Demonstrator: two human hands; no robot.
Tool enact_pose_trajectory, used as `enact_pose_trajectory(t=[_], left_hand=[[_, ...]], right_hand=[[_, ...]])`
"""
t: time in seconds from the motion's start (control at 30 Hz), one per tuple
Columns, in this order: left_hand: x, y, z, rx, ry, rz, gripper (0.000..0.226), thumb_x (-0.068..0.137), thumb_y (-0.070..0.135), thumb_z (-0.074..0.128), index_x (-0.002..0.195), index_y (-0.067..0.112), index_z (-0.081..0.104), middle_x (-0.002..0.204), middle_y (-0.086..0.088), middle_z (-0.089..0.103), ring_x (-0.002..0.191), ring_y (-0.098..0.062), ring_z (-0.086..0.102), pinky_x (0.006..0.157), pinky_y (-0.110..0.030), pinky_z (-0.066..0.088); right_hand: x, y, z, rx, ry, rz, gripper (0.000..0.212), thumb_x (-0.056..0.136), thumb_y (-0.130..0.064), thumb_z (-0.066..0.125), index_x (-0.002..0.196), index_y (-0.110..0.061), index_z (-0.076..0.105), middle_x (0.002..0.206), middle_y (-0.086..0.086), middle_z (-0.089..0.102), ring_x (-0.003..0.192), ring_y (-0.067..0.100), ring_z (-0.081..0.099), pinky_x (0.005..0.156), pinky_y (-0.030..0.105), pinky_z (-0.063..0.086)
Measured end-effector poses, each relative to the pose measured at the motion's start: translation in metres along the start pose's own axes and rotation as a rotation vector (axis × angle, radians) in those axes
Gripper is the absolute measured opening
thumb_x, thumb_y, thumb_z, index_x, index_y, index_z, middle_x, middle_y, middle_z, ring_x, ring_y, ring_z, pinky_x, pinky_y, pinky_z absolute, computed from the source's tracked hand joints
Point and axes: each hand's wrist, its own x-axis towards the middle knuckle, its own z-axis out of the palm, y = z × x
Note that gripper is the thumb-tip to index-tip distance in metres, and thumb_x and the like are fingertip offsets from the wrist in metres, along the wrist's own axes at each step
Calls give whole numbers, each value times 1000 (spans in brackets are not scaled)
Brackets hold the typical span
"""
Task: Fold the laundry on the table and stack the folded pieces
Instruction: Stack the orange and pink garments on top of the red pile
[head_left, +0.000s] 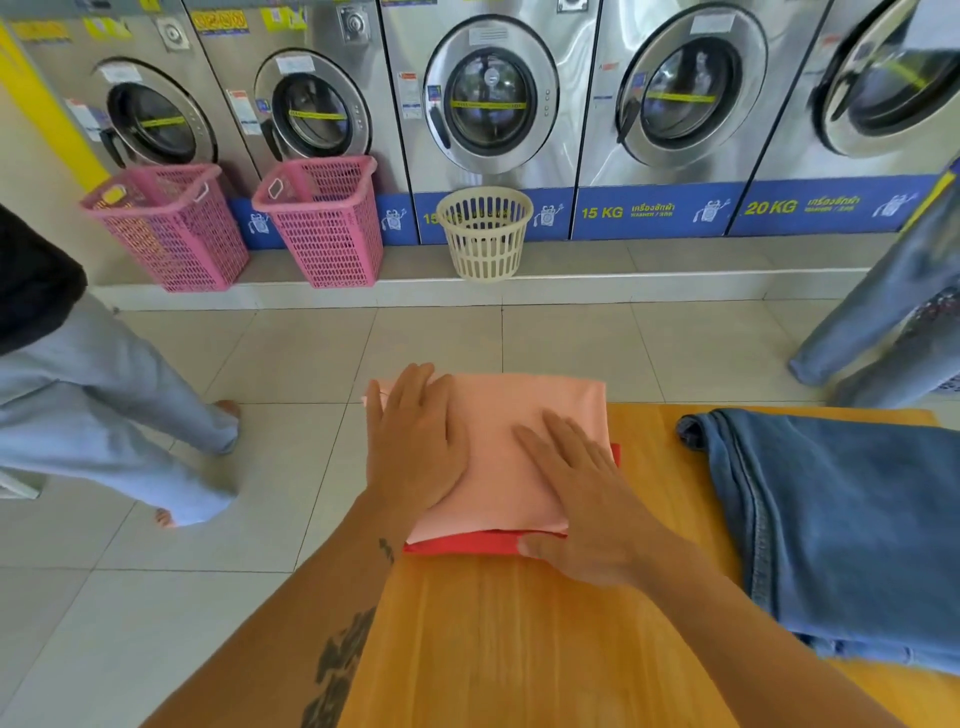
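A folded pale pink garment (498, 415) lies on top of a folded red piece (462, 544) at the far left corner of the orange wooden table (519, 639). My left hand (413, 441) rests flat on the pink garment's left side, fingers spread. On its right side lies my right hand (576, 493), palm down, with the thumb at the near edge over the red piece. Neither hand grips the cloth. Blue jeans (841, 525) lie spread out on the right of the table.
Two pink laundry baskets (171, 228) (324, 223) and a cream basket (485, 234) stand by a row of washing machines (488, 98). A person's legs (104, 405) are on the tiled floor at left. Another person in jeans (883, 322) stands at right.
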Motion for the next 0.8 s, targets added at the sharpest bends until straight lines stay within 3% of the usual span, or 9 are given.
enact_pose_trajectory(t=[0.07,0.13,0.23,0.3,0.43,0.57,0.67,0.73,0.8], left_hand=[[-9,3,-13,-50,17,101,44,90,31,31,121,16,59,141,-2,49,135,-22,40,117,-58,16],[-29,4,-19,-134,-78,201,52,89,36,36,136,17,50,149,0,38,140,-20,30,118,-56,17],[-58,0,-18,-71,-366,254,90,87,56,47,156,25,-1,163,8,-14,149,-12,-16,122,-45,-3],[-63,-4,-16,29,-395,262,96,89,53,47,153,26,-18,160,7,-28,147,-14,-26,122,-46,-4],[-55,1,-30,66,-336,241,79,96,30,42,155,21,-10,164,0,-12,151,-20,-6,122,-46,13],[-57,5,-35,-2,-275,195,67,99,23,44,156,16,10,164,-2,11,143,-25,27,114,-41,34],[-56,-1,-32,10,-177,232,67,93,19,58,153,11,27,158,-7,32,138,-29,41,110,-44,38],[-58,-7,-26,67,-155,288,71,87,13,66,150,10,33,155,-9,37,138,-29,43,111,-45,35],[-63,-9,-23,96,-228,305,79,87,10,64,154,12,23,161,-7,25,145,-28,31,117,-47,30]], right_hand=[[-3,2,-5,-51,7,2,100,80,-45,61,150,-46,-10,163,-8,-12,150,17,-8,120,37,7],[-2,2,-8,-59,39,28,94,81,-31,56,151,-43,-6,163,-6,-3,150,19,3,121,37,13],[0,-2,-10,-98,40,42,87,82,-26,49,153,-36,0,163,0,5,149,23,9,120,40,16],[1,-10,-12,-131,55,32,80,85,-22,47,154,-31,7,163,3,11,148,25,14,119,41,18],[6,-15,-21,-269,151,-18,72,88,-18,51,153,-22,22,158,8,28,144,29,29,118,43,26],[11,-7,-22,-358,60,28,81,88,-36,58,154,-29,12,159,5,23,144,30,25,118,46,26],[20,-3,-27,-438,92,-7,84,85,-53,63,152,-26,21,156,9,32,140,33,35,113,48,34],[18,-2,-28,-511,106,-36,83,85,-45,67,151,-24,23,155,13,34,139,36,37,111,50,35],[9,2,-18,-522,59,-52,84,89,-22,62,155,-23,10,160,14,20,145,37,24,116,51,27]])
